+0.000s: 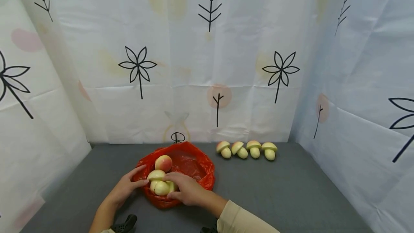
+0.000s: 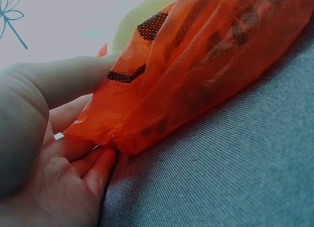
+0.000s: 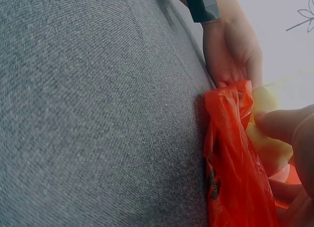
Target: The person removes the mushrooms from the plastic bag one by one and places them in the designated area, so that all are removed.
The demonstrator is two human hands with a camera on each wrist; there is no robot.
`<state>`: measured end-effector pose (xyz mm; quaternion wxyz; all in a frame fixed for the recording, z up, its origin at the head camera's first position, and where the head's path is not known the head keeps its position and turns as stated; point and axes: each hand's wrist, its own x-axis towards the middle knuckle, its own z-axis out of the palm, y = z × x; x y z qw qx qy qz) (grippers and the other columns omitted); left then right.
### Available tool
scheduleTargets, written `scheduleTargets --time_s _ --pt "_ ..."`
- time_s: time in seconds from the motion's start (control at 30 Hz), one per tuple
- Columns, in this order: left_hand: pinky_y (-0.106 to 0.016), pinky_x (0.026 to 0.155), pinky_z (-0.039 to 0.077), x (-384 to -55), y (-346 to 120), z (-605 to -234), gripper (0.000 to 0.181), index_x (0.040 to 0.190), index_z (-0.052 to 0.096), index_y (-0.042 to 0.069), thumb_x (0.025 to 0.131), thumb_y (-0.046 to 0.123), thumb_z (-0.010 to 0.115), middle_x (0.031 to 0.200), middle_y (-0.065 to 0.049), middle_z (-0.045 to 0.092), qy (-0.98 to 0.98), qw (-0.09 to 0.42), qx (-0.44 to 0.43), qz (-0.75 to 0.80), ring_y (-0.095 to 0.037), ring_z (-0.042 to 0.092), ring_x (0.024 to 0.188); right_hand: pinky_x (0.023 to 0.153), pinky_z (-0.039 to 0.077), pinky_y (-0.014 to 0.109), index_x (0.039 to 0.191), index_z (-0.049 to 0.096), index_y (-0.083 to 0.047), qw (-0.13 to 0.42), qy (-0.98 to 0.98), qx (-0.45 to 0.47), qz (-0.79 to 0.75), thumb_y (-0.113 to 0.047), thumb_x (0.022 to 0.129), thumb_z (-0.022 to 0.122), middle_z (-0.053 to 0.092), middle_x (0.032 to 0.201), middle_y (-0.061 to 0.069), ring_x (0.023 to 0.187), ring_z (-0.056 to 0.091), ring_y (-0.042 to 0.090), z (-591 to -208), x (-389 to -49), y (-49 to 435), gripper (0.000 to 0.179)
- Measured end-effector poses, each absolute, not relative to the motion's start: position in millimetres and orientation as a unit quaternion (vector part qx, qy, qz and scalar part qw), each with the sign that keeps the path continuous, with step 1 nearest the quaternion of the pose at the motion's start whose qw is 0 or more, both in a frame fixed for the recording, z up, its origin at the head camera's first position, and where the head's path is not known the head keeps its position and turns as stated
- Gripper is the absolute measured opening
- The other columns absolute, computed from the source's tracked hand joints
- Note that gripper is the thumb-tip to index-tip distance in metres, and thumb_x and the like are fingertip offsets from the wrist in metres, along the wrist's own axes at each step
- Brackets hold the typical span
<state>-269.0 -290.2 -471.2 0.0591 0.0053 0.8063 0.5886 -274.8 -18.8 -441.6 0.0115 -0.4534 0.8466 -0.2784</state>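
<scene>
Pinching the left rim of the red bag (image 1: 209, 173) between thumb and fingers of the left hand (image 1: 125, 187), apparently to steady it and hold the mouth wide. Holding a pale mushroom (image 3: 271, 149) in the bag's left half with the right hand (image 1: 188, 190), grip curled round it; a pink-tinged round piece (image 1: 163, 163) farther back. On the grey tabletop (image 1: 275, 190), far right of the bag: four mushrooms (image 1: 254, 152) in a row, perhaps for easy counting.

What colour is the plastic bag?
The plastic bag is red with black markings, clearest in the left wrist view.
</scene>
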Motion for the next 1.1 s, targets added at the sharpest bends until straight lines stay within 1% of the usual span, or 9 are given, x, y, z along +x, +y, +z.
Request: scheduleTargets --time_s 0.2,0.33,0.47,0.6,0.77,0.97,1.1 --pt "-0.060 0.110 0.019 -269 -290 -472 0.078 0.151 0.030 0.004 0.090 0.028 0.070 0.156 -0.027 0.014 0.803 0.057 0.005 0.593 -0.044 0.011 0.142 0.102 0.040 0.027 0.136 0.054 -0.015 0.008 0.841 -0.470 -0.270 -0.022 0.092 0.069 0.052 0.137 -0.001 0.126 0.046 0.007 -440 -275 -16 0.047" --pt "-0.061 0.110 0.018 -268 -291 -472 0.078 0.152 0.029 0.004 0.090 0.029 0.070 0.156 -0.027 0.014 0.802 0.060 0.003 0.594 -0.045 0.011 0.142 0.104 0.038 0.027 0.137 0.054 -0.015 0.000 0.842 -0.479 -0.249 -0.024 0.093 0.068 0.051 0.139 -0.003 0.130 0.043 0.008 -437 -276 -14 0.047" --pt "-0.061 0.110 0.019 -267 -292 -472 0.078 0.152 0.029 0.004 0.091 0.028 0.070 0.156 -0.027 0.014 0.801 0.062 0.002 0.595 -0.045 0.012 0.141 0.107 0.036 0.028 0.139 0.053 -0.015 -0.016 0.839 -0.497 -0.221 -0.025 0.094 0.067 0.049 0.143 0.001 0.134 0.040 0.010 -433 -277 -11 0.048" --pt "-0.061 0.110 0.020 -267 -293 -472 0.077 0.152 0.029 0.004 0.091 0.028 0.070 0.156 -0.028 0.014 0.801 0.062 0.005 0.596 -0.045 0.012 0.141 0.107 0.035 0.027 0.138 0.053 -0.016 -0.058 0.831 -0.519 -0.191 -0.025 0.093 0.067 0.048 0.144 0.004 0.134 0.041 0.012 -426 -278 -6 0.048" --pt "-0.061 0.110 0.019 -268 -293 -471 0.077 0.152 0.029 0.004 0.090 0.028 0.070 0.156 -0.027 0.014 0.801 0.062 0.006 0.595 -0.045 0.011 0.142 0.104 0.038 0.026 0.137 0.054 -0.017 -0.119 0.822 -0.531 -0.169 -0.026 0.091 0.070 0.049 0.143 0.003 0.130 0.045 0.014 -416 -280 3 0.049" --pt "-0.060 0.110 0.021 -269 -291 -470 0.078 0.152 0.029 0.004 0.090 0.028 0.070 0.156 -0.028 0.014 0.802 0.062 0.006 0.595 -0.045 0.013 0.141 0.102 0.040 0.026 0.136 0.054 -0.018 -0.172 0.812 -0.527 -0.179 -0.024 0.089 0.073 0.046 0.145 0.003 0.131 0.045 0.016 -406 -286 14 0.051" --pt "-0.060 0.110 0.021 -268 -289 -470 0.078 0.152 0.028 0.004 0.091 0.028 0.070 0.156 -0.028 0.013 0.801 0.062 0.007 0.595 -0.045 0.013 0.141 0.099 0.044 0.026 0.134 0.056 -0.017 -0.228 0.800 -0.518 -0.200 -0.020 0.087 0.076 0.046 0.146 0.003 0.129 0.047 0.017 -401 -292 23 0.051"
